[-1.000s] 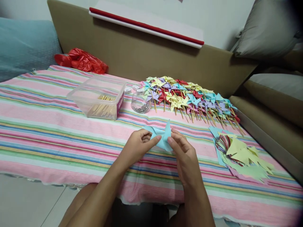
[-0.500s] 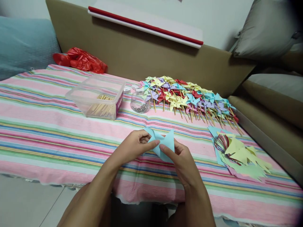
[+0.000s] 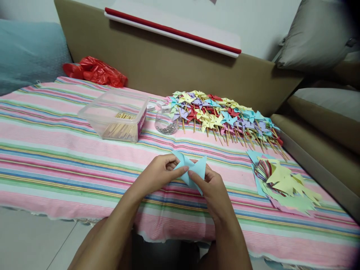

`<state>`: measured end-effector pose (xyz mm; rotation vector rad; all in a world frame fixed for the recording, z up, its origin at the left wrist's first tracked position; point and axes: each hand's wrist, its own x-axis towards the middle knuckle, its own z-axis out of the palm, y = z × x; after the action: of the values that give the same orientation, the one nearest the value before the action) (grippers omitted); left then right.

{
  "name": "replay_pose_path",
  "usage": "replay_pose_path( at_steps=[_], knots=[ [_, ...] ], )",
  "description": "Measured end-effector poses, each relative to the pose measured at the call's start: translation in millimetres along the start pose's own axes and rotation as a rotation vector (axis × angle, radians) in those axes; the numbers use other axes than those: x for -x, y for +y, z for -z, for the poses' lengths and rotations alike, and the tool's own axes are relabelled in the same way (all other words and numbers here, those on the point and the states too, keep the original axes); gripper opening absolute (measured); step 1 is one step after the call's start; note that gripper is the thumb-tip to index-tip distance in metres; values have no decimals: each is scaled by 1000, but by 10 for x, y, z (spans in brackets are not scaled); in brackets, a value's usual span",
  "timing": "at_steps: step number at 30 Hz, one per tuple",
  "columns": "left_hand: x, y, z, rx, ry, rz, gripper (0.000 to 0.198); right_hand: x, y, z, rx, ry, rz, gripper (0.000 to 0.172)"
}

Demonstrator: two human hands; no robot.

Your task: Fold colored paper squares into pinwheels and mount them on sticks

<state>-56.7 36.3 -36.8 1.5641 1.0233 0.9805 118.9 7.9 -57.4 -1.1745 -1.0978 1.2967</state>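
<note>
Between my two hands is a light blue paper pinwheel (image 3: 199,168), partly folded, held just above the striped cloth. My left hand (image 3: 165,168) pinches its left side, the thumb pressing near the centre. From the right, my right hand (image 3: 209,182) grips it too, its thumb tip beside the left thumb at the middle. Some blades curl inward, and the fingers behind the paper are partly hidden. Beyond my hands stands a clear round jar (image 3: 167,122) with small metal pieces at its bottom.
A clear plastic box (image 3: 112,108) of thin wooden sticks stands to the left. Many finished pinwheels (image 3: 225,116) lie heaped at the back right. Nearer on the right are cut paper sheets (image 3: 284,183) with striped strips. A red plastic bag (image 3: 97,73) lies at the back left.
My right hand has shifted slightly left, its thumb closer in to the centre. The lower right part of the blue paper now looks narrower and more folded.
</note>
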Motion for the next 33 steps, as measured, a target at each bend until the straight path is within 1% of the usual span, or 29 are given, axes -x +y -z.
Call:
replay_pose_path(
  at_steps=[2, 5, 6, 8, 11, 15, 19, 23, 25, 30, 33],
  knots=[
    [9, 33, -4, 120, -5, 19, 25, -9, -23, -31, -133, 76, -5, 29],
    [27, 52, -31, 272, -17, 59, 37, -18, -91, -58, -382, 187, -11, 23],
    [31, 46, -51, 301, -25, 73, 38, -19, -114, -60, -450, 208, -24, 21],
    [30, 25, -112, 341, -38, 88, 33, -19, -147, -61, -541, 230, -61, 19],
    [5, -4, -228, 412, -57, 47, 26, -18, -154, -75, -606, 196, -98, 15],
    [-28, -15, -320, 517, -60, -10, 23, -20, -121, -122, -637, 132, -100, 11],
    [-26, -10, -310, 514, -13, -8, 22, -22, -85, -144, -595, 108, -81, 13],
    [-16, 33, -296, 504, 32, 5, 22, -15, -64, -144, -529, 82, -36, 10],
    [-20, 41, -303, 501, 54, 27, 25, -11, -62, -149, -509, 63, -16, 8],
    [-51, -31, -335, 527, 25, 72, 39, -18, -59, -178, -484, 44, -17, 10],
    [-53, -59, -339, 522, 27, 78, 40, -22, -61, -194, -498, 24, -23, 10]
  ],
)
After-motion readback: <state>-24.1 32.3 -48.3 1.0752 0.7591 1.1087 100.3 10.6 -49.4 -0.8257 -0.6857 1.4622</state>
